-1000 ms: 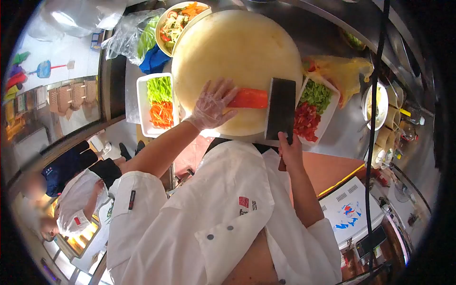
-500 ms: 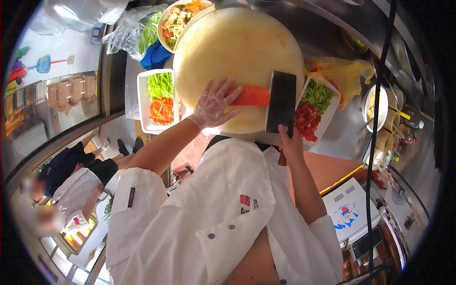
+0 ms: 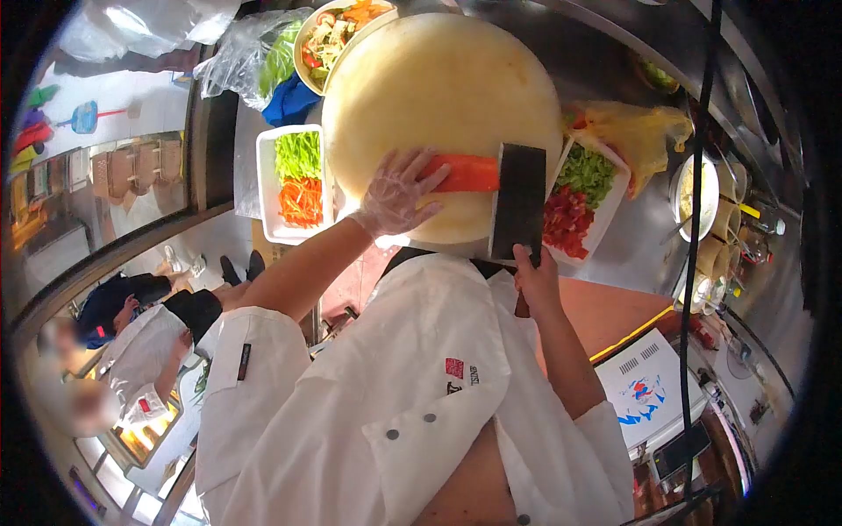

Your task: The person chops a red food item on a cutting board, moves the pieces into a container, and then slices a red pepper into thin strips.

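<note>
On the round wooden chopping block [image 3: 438,88] lies a flat orange-red length of carrot [image 3: 472,173]. My left hand [image 3: 396,190], in a clear plastic glove, presses on the carrot's left end with its fingers spread. A wide dark cleaver [image 3: 519,197] stands at the carrot's right end, its blade overlapping that end in this view. My right hand [image 3: 537,279], bare, is closed round the cleaver's brown handle near the block's front edge.
Left of the block sits a white tray [image 3: 265,197] with green and orange shreds. A tray [image 3: 608,215] at right holds chopped green and red pieces. A vegetable bowl [image 3: 309,83] is at the back left. A black cable [image 3: 695,210] hangs at right; two people are at left.
The cleaver and my right hand have shifted slightly toward my body. My left hand and the carrot have barely moved. One person at left has changed posture.
</note>
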Tool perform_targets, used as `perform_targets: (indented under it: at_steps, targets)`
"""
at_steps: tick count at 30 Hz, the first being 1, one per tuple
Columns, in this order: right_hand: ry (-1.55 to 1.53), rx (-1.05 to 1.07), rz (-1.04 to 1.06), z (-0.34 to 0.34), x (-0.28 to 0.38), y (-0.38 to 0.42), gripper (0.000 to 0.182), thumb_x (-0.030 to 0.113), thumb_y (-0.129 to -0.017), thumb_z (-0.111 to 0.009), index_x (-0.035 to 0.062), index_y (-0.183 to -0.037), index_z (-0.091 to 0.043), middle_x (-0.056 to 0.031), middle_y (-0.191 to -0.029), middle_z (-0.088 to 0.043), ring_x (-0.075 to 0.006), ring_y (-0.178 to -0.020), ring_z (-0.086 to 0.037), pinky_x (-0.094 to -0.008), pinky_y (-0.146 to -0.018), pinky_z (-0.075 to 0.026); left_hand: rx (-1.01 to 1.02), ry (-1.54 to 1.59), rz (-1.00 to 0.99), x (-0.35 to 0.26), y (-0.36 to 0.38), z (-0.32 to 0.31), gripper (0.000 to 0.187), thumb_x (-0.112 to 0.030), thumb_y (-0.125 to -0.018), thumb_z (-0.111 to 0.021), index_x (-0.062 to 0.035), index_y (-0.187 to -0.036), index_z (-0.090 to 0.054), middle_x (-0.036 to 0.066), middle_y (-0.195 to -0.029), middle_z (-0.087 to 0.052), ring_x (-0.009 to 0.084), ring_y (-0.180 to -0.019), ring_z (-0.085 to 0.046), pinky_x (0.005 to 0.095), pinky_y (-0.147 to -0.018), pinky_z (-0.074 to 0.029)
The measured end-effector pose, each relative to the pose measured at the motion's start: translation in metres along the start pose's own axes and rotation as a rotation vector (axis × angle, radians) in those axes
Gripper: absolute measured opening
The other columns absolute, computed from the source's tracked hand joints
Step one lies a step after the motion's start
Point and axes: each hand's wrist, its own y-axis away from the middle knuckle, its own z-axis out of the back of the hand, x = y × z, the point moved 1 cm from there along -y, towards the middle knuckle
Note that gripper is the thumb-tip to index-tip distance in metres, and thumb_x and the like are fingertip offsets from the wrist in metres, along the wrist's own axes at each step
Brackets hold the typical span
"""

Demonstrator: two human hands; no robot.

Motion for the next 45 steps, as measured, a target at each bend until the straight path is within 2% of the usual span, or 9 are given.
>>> perform_targets:
  at_steps: [9, 12, 18, 23, 29, 34, 36, 39, 45]
  targets:
    - [0.147, -0.008, 0.067, -0.007, 0.072, -0.011, 0.064, 0.051, -0.098, -0.073, 0.0008, -0.135, -0.061, -0.0178, -0.113, -0.071, -0.0268, -0.095, -0.069, -0.0417, -0.079, -0.056, 0.028, -0.073, 0.023, -0.007, 0.000, -0.003, 0.069, -0.058, -0.098, -0.059, -0.0208, -0.156, -0.052, 0.015, -0.164, -0.043, 0.0355, -0.146, -0.045, 0.0636, -0.122, -0.028]
    - [0.026, -0.135, 0.241, -0.026, 0.042, -0.040, 0.039, 0.039, -0.101, -0.073, 0.0057, -0.118, -0.061, -0.0025, -0.078, -0.060, -0.0116, -0.058, -0.054, -0.0296, -0.052, -0.045, 0.045, -0.034, 0.056, -0.009, -0.001, 0.002, 0.070, -0.057, -0.097, -0.060, -0.0206, -0.157, -0.051, 0.015, -0.165, -0.042, 0.0354, -0.147, -0.044, 0.0635, -0.122, -0.028]
    - [0.123, -0.008, 0.054, -0.023, 0.024, -0.003, 0.053, 0.047, -0.098, -0.074, 0.0008, -0.123, -0.066, -0.0141, -0.107, -0.073, -0.0244, -0.084, -0.071, -0.0398, -0.073, -0.057, 0.052, 0.008, 0.037, -0.006, 0.000, 0.002, 0.071, -0.056, -0.098, -0.059, -0.0199, -0.159, -0.049, 0.016, -0.165, -0.042, 0.0364, -0.149, -0.043, 0.0642, -0.123, -0.026]
    - [0.122, 0.010, 0.230, -0.048, 0.015, -0.051, 0.051, 0.045, -0.099, -0.073, 0.0001, -0.121, -0.066, -0.0151, -0.104, -0.073, -0.0251, -0.081, -0.071, -0.0387, -0.073, -0.057, 0.056, 0.012, 0.040, -0.002, 0.001, 0.004, 0.073, -0.056, -0.099, -0.057, -0.0157, -0.159, -0.047, 0.019, -0.165, -0.042, 0.0379, -0.150, -0.042, 0.0648, -0.125, -0.023]
    - [0.128, 0.005, 0.289, -0.055, 0.005, -0.033, 0.039, 0.039, -0.100, -0.075, 0.0027, -0.108, -0.063, -0.0033, -0.076, -0.063, -0.0116, -0.055, -0.055, -0.0296, -0.049, -0.044, 0.085, 0.041, 0.053, 0.005, 0.002, -0.003, 0.081, -0.058, -0.100, -0.055, -0.0097, -0.163, -0.039, 0.021, -0.170, -0.033, 0.0399, -0.156, -0.033, 0.0649, -0.127, -0.018]
    - [0.333, 0.049, 0.268, -0.073, 0.000, -0.050, 0.059, 0.053, -0.099, -0.069, -0.0011, -0.124, -0.066, -0.0225, -0.113, -0.074, -0.0374, -0.109, -0.070, -0.0459, -0.096, -0.052, 0.086, 0.077, 0.082, 0.002, 0.001, -0.002, 0.083, -0.062, -0.101, -0.050, -0.0072, -0.162, -0.039, 0.023, -0.172, -0.028, 0.0416, -0.158, -0.029, 0.0639, -0.128, -0.016]
    - [0.346, 0.097, 0.190, -0.081, 0.013, -0.039, 0.059, 0.052, -0.099, -0.070, -0.0016, -0.123, -0.066, -0.0219, -0.112, -0.074, -0.0373, -0.108, -0.070, -0.0458, -0.096, -0.052, 0.090, 0.086, 0.084, 0.002, -0.002, 0.004, 0.084, -0.063, -0.102, -0.049, -0.0068, -0.163, -0.039, 0.023, -0.172, -0.026, 0.0418, -0.159, -0.027, 0.0632, -0.128, -0.015]
    - [0.146, 0.158, 0.351, -0.093, -0.016, -0.034, 0.040, 0.037, -0.099, -0.076, -0.0013, -0.109, -0.066, -0.0062, -0.086, -0.069, -0.0156, -0.071, -0.064, -0.0324, -0.064, -0.052, 0.131, 0.062, 0.068, 0.005, -0.002, 0.003, 0.084, -0.064, -0.102, -0.047, -0.0063, -0.163, -0.038, 0.024, -0.173, -0.025, 0.0420, -0.160, -0.024, 0.0628, -0.129, -0.014]
    - [0.209, 0.167, 0.355, -0.116, 0.017, -0.033, 0.048, 0.042, -0.097, -0.075, -0.0019, -0.115, -0.067, -0.0206, -0.107, -0.075, -0.0370, -0.099, -0.072, -0.0435, -0.089, -0.055, 0.096, 0.115, 0.068, 0.008, -0.001, 0.007, 0.083, -0.061, -0.104, -0.047, -0.0047, -0.164, -0.035, 0.027, -0.171, -0.026, 0.0422, -0.161, -0.022, 0.0595, -0.130, -0.013]
